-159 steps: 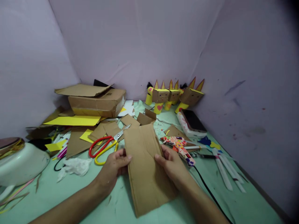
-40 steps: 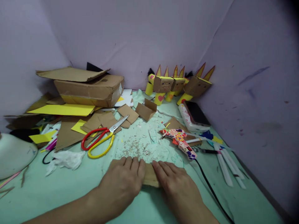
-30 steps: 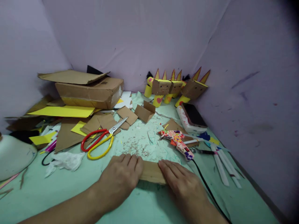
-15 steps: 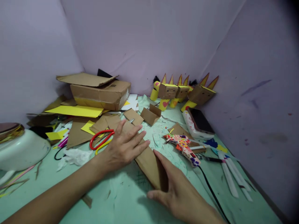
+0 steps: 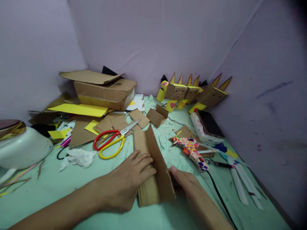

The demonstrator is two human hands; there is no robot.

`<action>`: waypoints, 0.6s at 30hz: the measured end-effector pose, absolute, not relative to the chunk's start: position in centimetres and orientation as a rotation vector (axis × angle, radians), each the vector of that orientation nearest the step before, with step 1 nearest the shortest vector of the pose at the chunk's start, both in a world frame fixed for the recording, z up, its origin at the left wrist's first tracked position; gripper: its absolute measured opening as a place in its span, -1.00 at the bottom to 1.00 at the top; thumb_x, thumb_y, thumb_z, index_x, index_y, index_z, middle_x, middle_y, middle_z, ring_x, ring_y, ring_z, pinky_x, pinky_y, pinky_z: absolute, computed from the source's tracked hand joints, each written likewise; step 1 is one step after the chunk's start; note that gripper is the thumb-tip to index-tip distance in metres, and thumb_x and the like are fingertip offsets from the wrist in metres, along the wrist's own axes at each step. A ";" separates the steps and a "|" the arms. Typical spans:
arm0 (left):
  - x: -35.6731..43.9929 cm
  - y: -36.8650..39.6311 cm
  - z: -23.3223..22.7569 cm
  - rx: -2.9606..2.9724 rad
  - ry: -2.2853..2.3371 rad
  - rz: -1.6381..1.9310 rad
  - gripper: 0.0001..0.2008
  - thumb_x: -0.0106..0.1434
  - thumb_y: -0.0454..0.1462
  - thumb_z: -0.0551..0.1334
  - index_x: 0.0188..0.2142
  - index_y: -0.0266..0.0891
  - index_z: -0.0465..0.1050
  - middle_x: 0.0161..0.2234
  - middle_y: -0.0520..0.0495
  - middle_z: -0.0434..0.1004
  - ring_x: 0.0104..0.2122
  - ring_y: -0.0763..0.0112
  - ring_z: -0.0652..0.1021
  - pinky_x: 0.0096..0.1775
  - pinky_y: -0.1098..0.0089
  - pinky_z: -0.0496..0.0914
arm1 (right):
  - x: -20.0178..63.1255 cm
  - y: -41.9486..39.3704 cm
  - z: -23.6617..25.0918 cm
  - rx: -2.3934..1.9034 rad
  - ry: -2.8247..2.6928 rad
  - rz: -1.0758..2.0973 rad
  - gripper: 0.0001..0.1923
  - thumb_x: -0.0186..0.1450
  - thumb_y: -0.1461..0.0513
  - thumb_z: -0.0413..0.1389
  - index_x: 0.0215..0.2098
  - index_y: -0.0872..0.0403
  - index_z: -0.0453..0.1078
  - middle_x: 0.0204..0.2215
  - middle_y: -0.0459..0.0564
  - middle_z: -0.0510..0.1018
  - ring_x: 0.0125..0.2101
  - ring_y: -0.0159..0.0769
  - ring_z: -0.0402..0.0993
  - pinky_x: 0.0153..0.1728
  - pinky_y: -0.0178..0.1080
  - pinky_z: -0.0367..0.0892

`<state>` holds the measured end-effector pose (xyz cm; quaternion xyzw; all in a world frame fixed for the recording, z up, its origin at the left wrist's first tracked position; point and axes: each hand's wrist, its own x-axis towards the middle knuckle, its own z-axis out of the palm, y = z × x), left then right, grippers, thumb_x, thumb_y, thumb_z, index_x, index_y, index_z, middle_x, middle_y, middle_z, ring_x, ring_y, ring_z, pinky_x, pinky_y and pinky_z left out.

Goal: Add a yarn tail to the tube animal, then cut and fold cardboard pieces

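Note:
A long piece of brown cardboard (image 5: pixel 146 188) lies on the green table cover in front of me, creased lengthwise with its right flap (image 5: pixel 161 169) standing up. My left hand (image 5: pixel 129 179) rests on the flat part, fingers laid out and pressing against it. At the raised flap's outer edge is my right hand (image 5: pixel 189 185), thumb against the edge and the other fingers hidden behind the cardboard. Scissors (image 5: pixel 115 139) with one red and one yellow handle lie beyond my left hand, blades partly spread.
A patterned glue gun (image 5: pixel 190 151) with a black cord lies at right, near glue sticks (image 5: pixel 240 185) and a phone (image 5: pixel 209 124). Cardboard-and-yellow-paper animal figures (image 5: pixel 177 92) stand at the back. A cardboard box (image 5: pixel 103 94) and paper scraps fill the left, beside crumpled tissue (image 5: pixel 80 158).
The cardboard's right flap has been folded upright along the crease. My left hand has come nearer to me, uncovering the scissors; my right hand has shifted to the flap's outer side.

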<state>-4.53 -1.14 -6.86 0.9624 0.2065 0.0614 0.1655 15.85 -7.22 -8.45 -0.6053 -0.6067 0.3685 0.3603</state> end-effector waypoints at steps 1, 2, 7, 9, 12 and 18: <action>-4.6 -1.2 -6.7 2.728 0.594 0.134 -0.36 -0.06 -0.35 0.17 0.09 -0.30 0.19 0.14 -0.30 0.20 0.16 0.05 0.18 0.19 -0.06 -0.08 | 16.6 -7.6 -8.5 -1.612 -1.590 0.938 -0.64 0.30 0.08 -0.04 -0.23 0.11 0.51 -0.50 -0.01 0.60 -0.44 -0.16 0.55 -0.44 -0.21 0.46; -4.7 -1.3 -6.4 2.716 0.601 0.104 -0.38 -0.03 -0.34 0.16 0.09 -0.29 0.20 0.14 -0.29 0.20 0.17 0.06 0.17 0.19 -0.05 -0.09 | 17.4 -8.0 -8.6 -1.649 -1.650 0.853 -0.66 0.31 0.12 -0.04 -0.16 0.13 0.48 -0.39 0.03 0.61 -0.38 -0.16 0.55 -0.41 -0.22 0.47; -5.0 -1.2 -5.9 2.694 0.549 0.026 -0.46 0.01 -0.31 0.15 0.05 -0.26 0.27 0.15 -0.24 0.21 0.16 0.03 0.18 0.19 -0.05 -0.11 | 18.7 -7.9 -7.8 -1.225 -2.253 -0.123 -0.41 0.19 0.48 -0.14 0.16 0.03 0.17 0.19 0.03 0.22 0.22 -0.15 0.00 0.16 0.02 0.02; -5.0 -1.1 -6.1 2.708 0.536 0.050 -0.49 0.02 -0.29 0.14 0.03 -0.25 0.28 0.13 -0.23 0.24 0.16 0.05 0.19 0.20 -0.03 -0.13 | 18.4 -6.9 -7.4 -1.024 -2.510 -0.331 -0.43 0.18 0.50 -0.15 0.08 -0.01 0.29 0.12 -0.07 0.34 0.23 -0.20 -0.05 0.23 0.07 -0.30; -5.0 -1.3 -6.3 2.727 0.563 0.071 -0.51 0.02 -0.30 0.15 0.00 -0.23 0.30 0.11 -0.20 0.28 0.13 0.07 0.22 0.20 -0.02 -0.13 | 18.1 -5.7 -7.8 -0.915 -2.652 -0.328 -0.66 0.30 0.38 -0.11 -0.14 0.00 0.43 -0.11 -0.13 0.54 0.09 -0.28 0.23 0.25 0.00 -0.34; -6.0 -3.6 -8.0 2.898 0.567 0.345 -0.56 0.07 -0.31 0.15 -0.01 -0.27 0.32 -0.06 -0.22 0.44 -0.06 0.12 0.38 0.09 -0.01 0.11 | 18.4 -7.4 -10.4 -0.896 -2.495 -0.188 -0.66 0.38 0.29 -0.18 -0.08 0.10 0.41 -0.11 -0.02 0.55 0.05 -0.27 0.31 0.13 -0.12 0.19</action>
